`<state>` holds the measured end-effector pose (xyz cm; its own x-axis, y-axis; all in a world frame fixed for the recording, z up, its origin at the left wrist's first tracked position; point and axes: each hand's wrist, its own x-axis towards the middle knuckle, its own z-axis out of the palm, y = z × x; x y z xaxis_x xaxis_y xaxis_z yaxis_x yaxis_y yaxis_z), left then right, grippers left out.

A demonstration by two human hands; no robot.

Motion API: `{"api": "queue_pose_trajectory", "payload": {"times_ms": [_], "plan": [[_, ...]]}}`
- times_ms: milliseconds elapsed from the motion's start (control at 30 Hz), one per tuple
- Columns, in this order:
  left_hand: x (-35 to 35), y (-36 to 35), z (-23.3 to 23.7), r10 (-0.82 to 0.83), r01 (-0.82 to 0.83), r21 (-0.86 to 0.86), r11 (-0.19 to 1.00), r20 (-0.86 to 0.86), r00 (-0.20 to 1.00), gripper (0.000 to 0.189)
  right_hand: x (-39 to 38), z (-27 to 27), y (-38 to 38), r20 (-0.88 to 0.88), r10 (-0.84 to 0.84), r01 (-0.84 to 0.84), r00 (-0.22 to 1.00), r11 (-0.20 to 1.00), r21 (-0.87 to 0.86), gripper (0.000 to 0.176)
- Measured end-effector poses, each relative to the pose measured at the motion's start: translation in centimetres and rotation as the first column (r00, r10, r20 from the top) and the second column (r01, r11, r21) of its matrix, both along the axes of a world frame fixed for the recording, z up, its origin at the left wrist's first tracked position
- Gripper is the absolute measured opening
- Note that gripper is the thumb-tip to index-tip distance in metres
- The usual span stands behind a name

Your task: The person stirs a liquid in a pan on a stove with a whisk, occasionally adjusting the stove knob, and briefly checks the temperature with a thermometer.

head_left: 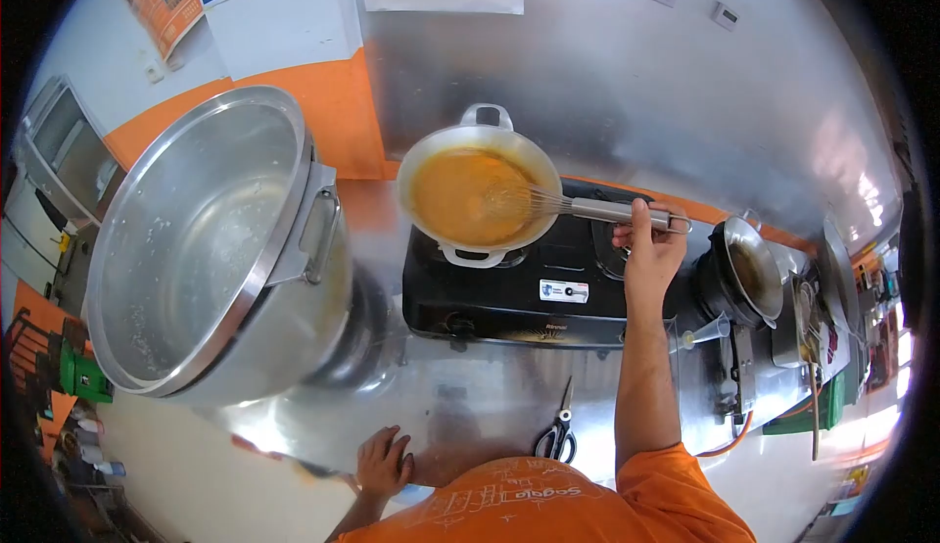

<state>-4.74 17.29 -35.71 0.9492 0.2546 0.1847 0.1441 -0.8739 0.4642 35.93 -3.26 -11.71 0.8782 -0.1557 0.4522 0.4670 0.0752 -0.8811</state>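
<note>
My right hand (651, 249) is closed around the handle of a metal balloon whisk (602, 210). The whisk's wires dip into an orange-brown liquid (452, 195) in a two-handled metal wok (419, 151). That wok sits on the left burner of a black gas stove (470, 306). Down by the front edge of the steel counter (446, 386), my left hand (384, 462) rests with its fingers apart, holding nothing. Black-handled scissors (558, 433) lie on the counter to its right, blades pointing toward the stove.
A large, deep aluminium pot (328, 318) stands at the left, its wide mouth tilted toward me. Right of the stove is a dark pan (749, 264) with some liquid inside, near a clear funnel (707, 330). A steel wall panel (607, 83) rises behind the stove.
</note>
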Motion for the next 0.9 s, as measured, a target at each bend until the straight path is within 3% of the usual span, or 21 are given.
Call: {"api": "queue_pose_trajectory", "payload": {"times_ms": [100,200,333,433,533,633,900], "plan": [[0.4,-0.1,0.5,0.015,-0.017,0.097,0.995,0.025,1.0,0.036,0.4,-0.6,0.5,0.096,0.007,-0.001,0.995,0.998,-0.064,0.024],[0.4,-0.1,0.4,0.014,-0.016,0.095,0.995,0.021,1.0,0.035,1.1,-1.2,1.5,0.118,0.077,-0.071,0.99,0.996,-0.054,0.024],[0.1,0.0,0.2,-0.005,0.005,-0.001,1.0,-0.025,1.0,0.039,1.4,-1.6,2.5,0.109,0.113,-0.088,0.988,0.974,-0.211,0.02],[0.0,0.1,0.2,-0.002,0.002,0.007,1.0,-0.036,0.999,0.04,1.0,-1.5,3.2,0.095,0.135,-0.112,0.986,0.97,-0.218,0.02],[-0.2,0.1,-0.2,-0.007,0.007,0.034,0.999,-0.015,1.0,0.041,1.3,-2.1,2.7,0.14,0.097,-0.041,0.985,0.931,-0.362,0.022],[-0.2,0.0,-0.3,-0.013,0.013,0.043,0.999,-0.008,1.0,0.042,0.5,-2.0,3.2,0.012,0.113,-0.108,0.993,0.967,-0.229,0.024],[-0.2,0.1,-0.2,-0.01,0.01,0.009,1.0,-0.012,1.0,0.041,0.8,-2.3,3.7,-0.107,0.138,-0.133,0.985,0.99,0.056,0.025]]}}
